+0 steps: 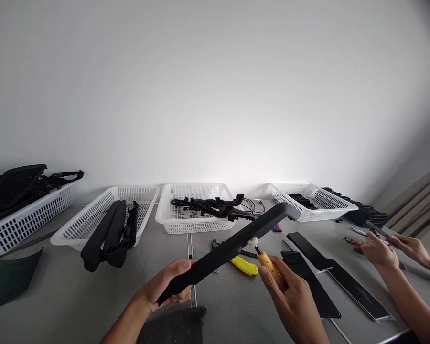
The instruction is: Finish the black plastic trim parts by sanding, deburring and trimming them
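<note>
— Two hands on one part: our left hand [166,286] is wrapped around the near end of the long black trim strip [232,243], lifting it off the grey table [71,296] at a slant.

— And our right hand [290,296] is curled around a yellow-handled tool [270,267], whose white tip [252,241] touches the strip's edge; we judge the tilt turns that edge toward the tool.

— So the strip runs up and away from the left hand, its far end above the middle white basket [195,210].

— Below the strip lies a yellow utility knife [244,265]. Right of it, flat black panels [318,258], and a co-worker's hands [390,248] busy with something thin that we cannot make out.
</note>
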`<state>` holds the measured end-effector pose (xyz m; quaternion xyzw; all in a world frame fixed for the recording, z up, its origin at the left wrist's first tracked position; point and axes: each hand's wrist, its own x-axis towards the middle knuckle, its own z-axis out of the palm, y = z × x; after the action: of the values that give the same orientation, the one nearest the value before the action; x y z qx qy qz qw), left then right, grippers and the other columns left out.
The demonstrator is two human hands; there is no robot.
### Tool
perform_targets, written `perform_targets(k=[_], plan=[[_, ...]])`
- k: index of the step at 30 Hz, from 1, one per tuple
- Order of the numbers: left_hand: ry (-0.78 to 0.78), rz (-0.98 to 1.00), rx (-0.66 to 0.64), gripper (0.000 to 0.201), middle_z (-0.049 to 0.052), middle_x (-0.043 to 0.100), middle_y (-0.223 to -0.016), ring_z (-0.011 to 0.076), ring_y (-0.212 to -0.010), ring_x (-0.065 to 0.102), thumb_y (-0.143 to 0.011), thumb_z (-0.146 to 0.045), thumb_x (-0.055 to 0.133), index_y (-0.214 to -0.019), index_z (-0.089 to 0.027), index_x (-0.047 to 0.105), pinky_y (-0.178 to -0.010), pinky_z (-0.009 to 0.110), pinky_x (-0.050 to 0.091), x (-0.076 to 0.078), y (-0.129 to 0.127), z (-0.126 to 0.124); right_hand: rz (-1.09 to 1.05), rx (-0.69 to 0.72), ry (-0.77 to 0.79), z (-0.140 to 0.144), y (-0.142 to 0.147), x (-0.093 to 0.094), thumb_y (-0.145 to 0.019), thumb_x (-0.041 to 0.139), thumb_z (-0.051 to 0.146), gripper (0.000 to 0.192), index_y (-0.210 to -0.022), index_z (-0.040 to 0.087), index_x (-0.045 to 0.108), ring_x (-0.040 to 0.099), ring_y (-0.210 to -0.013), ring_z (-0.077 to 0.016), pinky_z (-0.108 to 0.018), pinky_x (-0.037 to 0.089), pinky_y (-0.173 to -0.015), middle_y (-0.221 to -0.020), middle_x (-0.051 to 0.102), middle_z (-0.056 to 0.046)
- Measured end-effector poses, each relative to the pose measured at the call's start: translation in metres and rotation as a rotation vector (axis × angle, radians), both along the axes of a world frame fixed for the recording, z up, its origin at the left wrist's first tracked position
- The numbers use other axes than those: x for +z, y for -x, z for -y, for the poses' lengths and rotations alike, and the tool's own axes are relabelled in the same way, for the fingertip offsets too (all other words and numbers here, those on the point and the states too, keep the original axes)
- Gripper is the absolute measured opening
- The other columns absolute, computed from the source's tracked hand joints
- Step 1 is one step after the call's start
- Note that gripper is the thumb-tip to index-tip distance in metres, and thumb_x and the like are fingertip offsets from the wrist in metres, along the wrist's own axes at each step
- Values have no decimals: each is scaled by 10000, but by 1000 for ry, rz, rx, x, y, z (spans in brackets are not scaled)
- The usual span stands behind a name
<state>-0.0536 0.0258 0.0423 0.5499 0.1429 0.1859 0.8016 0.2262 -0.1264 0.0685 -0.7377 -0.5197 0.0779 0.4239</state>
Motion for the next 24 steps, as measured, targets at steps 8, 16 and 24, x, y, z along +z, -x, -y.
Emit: perform_targets(k=[8,16,24], plan=[[28,-31,-2,575,-105,412,-451,71,-386,225,-948,-697,677,-1021,-128,723,-450,253,240,2,-3,4,-16,12,-23,-1,-3,3,-993,530,781,622,-1103,208,745,495,-584,-177,-273,373,-549,-675,578,5],[28,-13,-8,574,-105,396,-441,70,-378,221,-962,-699,651,-976,-129,721,-437,249,237,-2,-8,5,-73,-34,-20,7,5,4,-991,533,784,631,-1137,206,740,506,-619,-189,-279,387,-584,-712,602,-3],[55,-11,5,564,-102,403,-462,69,-396,225,-961,-683,669,-995,-123,729,-460,255,251,-2,-5,4,-74,-53,13,7,-2,-1,-975,530,815,659,-1108,206,742,483,-603,-173,-276,379,-573,-700,586,5]])
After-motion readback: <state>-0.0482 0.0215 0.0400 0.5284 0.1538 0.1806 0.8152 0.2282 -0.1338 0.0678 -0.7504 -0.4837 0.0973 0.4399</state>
